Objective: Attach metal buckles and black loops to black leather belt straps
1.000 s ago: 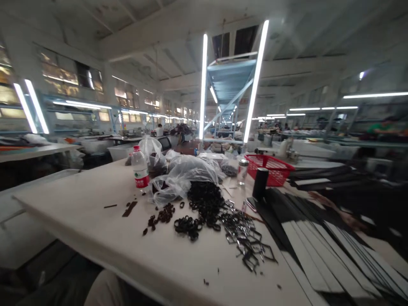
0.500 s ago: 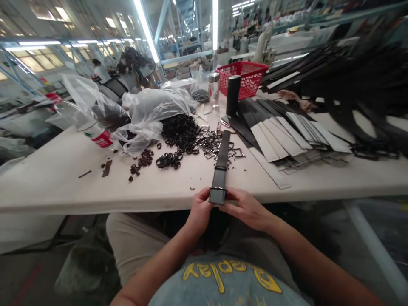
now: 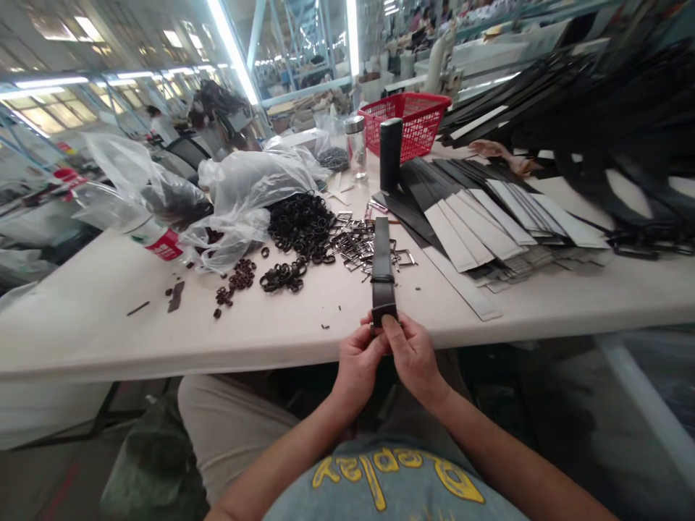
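A dark belt strap (image 3: 381, 250) points away from me over the table's front edge, a loop (image 3: 383, 278) around it. Its near end is bent up and looks folded over. My right hand (image 3: 415, 358) is closed on that end, thumb pressed on top. My left hand (image 3: 358, 365) is closed on the same end from the left, its thumb against the right hand. The buckle is mostly hidden by the fingers. Just beyond lie loose metal buckles (image 3: 355, 242), with a heap of black loops (image 3: 301, 224) to their left and small brown loops (image 3: 237, 281) farther left.
Dark straps with pale backs (image 3: 461, 228) are fanned out on the right. A black cylinder (image 3: 390, 154), a glass bottle (image 3: 355, 148) and a red basket (image 3: 407, 123) stand behind. Clear plastic bags (image 3: 255, 181) lie at the left back, near a red-labelled container (image 3: 163, 244).
The strap's near end, flat with the buckle showing before, is now turned up and pinched. Both hands have closed in, and the right thumb has come on top.
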Demonstrator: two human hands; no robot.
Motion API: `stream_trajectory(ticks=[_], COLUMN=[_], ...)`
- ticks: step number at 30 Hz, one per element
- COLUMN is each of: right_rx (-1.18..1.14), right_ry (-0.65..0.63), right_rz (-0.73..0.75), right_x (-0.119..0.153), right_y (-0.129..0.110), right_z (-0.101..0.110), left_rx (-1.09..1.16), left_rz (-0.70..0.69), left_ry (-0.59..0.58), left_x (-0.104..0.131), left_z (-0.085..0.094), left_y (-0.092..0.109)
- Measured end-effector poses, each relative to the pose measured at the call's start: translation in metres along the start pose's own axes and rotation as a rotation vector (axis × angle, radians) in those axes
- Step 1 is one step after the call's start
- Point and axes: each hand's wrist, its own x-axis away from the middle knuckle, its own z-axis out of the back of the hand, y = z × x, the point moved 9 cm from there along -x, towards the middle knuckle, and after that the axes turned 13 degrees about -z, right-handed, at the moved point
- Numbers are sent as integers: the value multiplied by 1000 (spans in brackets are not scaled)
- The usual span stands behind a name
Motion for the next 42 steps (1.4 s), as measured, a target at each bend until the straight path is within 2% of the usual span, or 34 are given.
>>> stream_trajectory(ticks=[6,10,12,14,15,17,21,24,27,33,37,39,42], right_rx=[131,127,90,63,51,22,-30,-46,-58,-26,41,59,66], right_ry=[65,91,86,90,97,123,127,109,81,36,0,-11,-20], right_rz=[139,144,112,76,63,48,-9,-38,-67,-107,-104,-92,-84], right_x=[-4,-6,-8,-13,-15,-22,-35,-40,-40,-39,-38,-38,-37], right_y=[-19,-22,-19,-17,-16,-15,-5,1,5,10,8,6,3], right_z=[9,12,15,21,25,35,45,45,42,40,36,34,31], left_rx=[-15,33,41,-34,-116,-374,-1128,-1542,-1653,-1532,-985,-648,-172], left_rz=[-43,3,34,36,14,-90,-383,-382,-303,-290,-298,-226,-53], left_ry=[-55,-66,-142,-271,-322,-344,-210,-136,-119,-121,-22,-8,5], left_x=[-13,-16,-16,-19,-24,-43,-97,-134,-157,-170,-156,-141,-111], left_z=[-11,-16,-19,-18,-12,12,74,106,121,122,115,101,70], left_y=[11,6,2,1,2,14,62,78,79,82,77,61,31])
